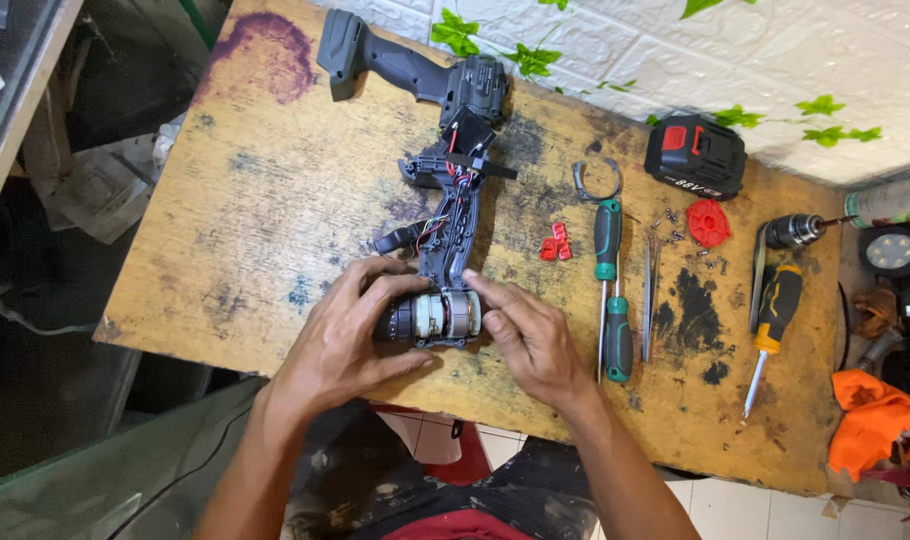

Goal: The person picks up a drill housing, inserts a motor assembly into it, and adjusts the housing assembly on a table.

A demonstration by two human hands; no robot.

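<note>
both hands clamp the drill motor (437,318) from either side

left hand (350,335) cups its chuck end, right hand (530,335) fingertips pinch the rear; axis runs left-right across the open housing half (453,215).

The front end of the motor assembly (433,318) is covered by the left hand (347,335), the orange cloth (872,420) is cut off at the right edge, and the scattered screws (697,250) are too small to be counted.

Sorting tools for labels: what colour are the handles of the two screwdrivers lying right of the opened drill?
Green and black, on both screwdrivers; the head view shows it.
</note>
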